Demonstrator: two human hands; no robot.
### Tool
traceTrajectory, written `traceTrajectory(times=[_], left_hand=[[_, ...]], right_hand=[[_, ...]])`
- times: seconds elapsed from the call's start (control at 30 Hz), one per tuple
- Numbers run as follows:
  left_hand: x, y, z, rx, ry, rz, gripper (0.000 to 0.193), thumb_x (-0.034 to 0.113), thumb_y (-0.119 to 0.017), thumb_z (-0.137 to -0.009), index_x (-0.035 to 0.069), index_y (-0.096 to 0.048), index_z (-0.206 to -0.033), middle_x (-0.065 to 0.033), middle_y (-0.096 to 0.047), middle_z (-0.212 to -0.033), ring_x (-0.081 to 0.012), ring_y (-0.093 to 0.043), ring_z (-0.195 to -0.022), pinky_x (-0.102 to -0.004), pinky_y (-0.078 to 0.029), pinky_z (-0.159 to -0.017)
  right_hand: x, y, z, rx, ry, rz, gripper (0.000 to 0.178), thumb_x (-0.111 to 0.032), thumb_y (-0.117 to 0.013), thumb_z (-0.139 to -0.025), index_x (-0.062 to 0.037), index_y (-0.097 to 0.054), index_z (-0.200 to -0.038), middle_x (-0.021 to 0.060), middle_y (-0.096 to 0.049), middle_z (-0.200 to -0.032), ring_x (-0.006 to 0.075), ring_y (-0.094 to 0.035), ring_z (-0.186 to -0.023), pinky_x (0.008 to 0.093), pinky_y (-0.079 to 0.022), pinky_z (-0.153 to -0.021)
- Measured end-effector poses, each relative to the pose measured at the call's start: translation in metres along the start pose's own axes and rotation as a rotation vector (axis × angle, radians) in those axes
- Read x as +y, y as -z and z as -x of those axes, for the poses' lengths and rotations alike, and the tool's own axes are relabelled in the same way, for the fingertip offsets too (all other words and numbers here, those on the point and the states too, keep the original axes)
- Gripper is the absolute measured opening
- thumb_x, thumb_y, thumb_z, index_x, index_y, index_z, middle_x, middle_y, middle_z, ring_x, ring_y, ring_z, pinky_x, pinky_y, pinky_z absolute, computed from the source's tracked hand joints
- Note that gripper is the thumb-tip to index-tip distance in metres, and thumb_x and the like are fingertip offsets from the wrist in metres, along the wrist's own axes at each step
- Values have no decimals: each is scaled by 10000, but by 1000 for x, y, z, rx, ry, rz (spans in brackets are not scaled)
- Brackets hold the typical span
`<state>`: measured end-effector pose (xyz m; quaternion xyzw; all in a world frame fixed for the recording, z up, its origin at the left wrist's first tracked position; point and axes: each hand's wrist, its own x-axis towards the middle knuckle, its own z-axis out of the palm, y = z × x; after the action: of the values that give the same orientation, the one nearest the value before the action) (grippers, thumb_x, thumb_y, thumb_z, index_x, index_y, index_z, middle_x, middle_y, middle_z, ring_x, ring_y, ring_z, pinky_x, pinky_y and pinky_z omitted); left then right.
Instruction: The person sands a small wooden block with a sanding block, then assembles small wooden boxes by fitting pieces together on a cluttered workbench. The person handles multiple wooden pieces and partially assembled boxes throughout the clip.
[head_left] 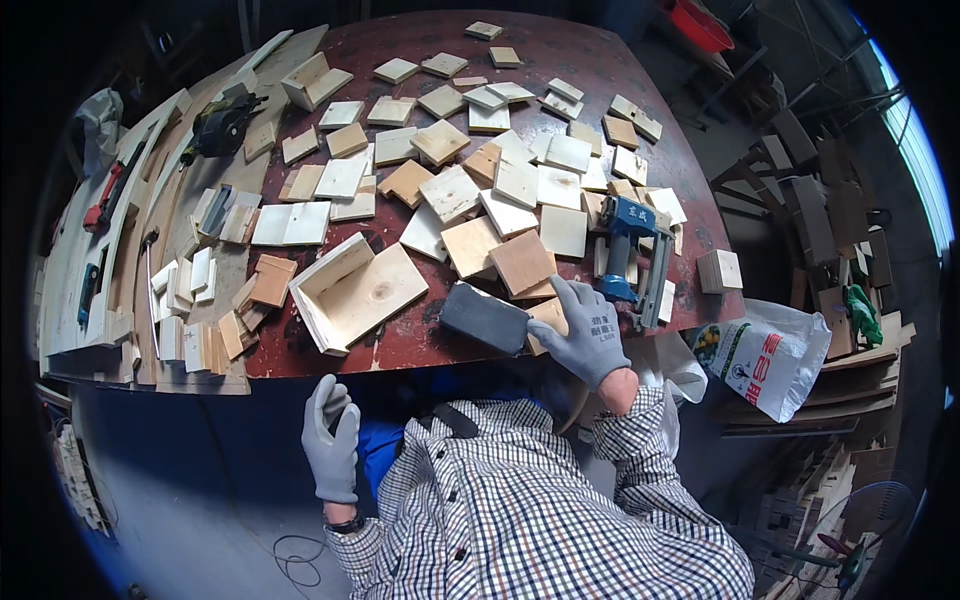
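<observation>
My right hand (590, 335), in a grey glove, reaches over the table's front edge. Its fingers are spread across a small wooden block (548, 314), the thumb lying over it near the end of a dark grey block (485, 318). My left hand (331, 440), also gloved, hangs before the table edge with loosely bent fingers apart and nothing in it. Two boards joined at a corner (375, 290) rest near the front edge. Just beyond my right hand stands a blue nail gun (628, 245). Wooden squares, including a reddish-brown one (522, 262), lie heaped behind the dark block.
Loose wood pieces cover much of the dark red table (590, 60). On the left are long boards (165, 190), a black-and-green tool (222, 125), a red-handled tool (103, 205) and small stacked blocks (185, 285). A white printed sack (770, 355) sits off the right corner.
</observation>
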<state>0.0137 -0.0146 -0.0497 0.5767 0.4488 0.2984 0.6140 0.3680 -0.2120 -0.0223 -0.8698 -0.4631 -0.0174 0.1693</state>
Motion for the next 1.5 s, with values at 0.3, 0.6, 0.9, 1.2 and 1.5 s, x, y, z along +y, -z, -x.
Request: traceTrajectory(times=[0.3,0.6,0.9,1.2,1.5], left_hand=[[-3,-9,-36,219,-197,-574,1030,291,-885,-849,55,-303,-1665,-204,-513,-1494,-310,-618,-1167,-438,-534,-979],[-26,-25,-120,194,-133,-526,948,445,-825,-886,-39,-387,-1575,-278,-568,-1366,-427,-645,-1197,-497,-528,-1018],[-47,-14,-129,117,-71,-562,661,413,-665,-1001,-65,-506,-1429,-272,-639,-1333,-424,-665,-1178,-479,-522,-1015],[-59,-8,-137,86,-192,-540,604,322,-620,-1025,-79,-486,-1456,-295,-609,-1388,-434,-618,-1257,-485,-476,-1088],[-53,-9,-122,100,-170,-558,605,348,-635,-1012,-75,-502,-1423,-289,-633,-1328,-437,-650,-1193,-483,-505,-1040]], right_hand=[[-55,-52,-21,-254,188,176,997,-412,-881,-749,-84,-423,-1571,130,-585,-1358,326,-578,-1262,512,-418,-1036],[-91,-39,-7,-129,248,-69,922,-364,-846,-754,-90,-471,-1551,136,-600,-1286,348,-584,-1137,493,-428,-983],[-25,-5,17,252,-314,165,899,-441,-831,-764,-91,-498,-1523,143,-591,-1262,363,-570,-1107,520,-437,-933],[35,-41,-48,317,-370,369,827,-496,-846,-788,-113,-531,-1450,148,-577,-1306,353,-570,-1154,531,-448,-952],[-5,-32,1,234,-158,128,628,-494,-798,-873,-109,-621,-1337,123,-622,-1231,343,-609,-1050,513,-472,-863]])
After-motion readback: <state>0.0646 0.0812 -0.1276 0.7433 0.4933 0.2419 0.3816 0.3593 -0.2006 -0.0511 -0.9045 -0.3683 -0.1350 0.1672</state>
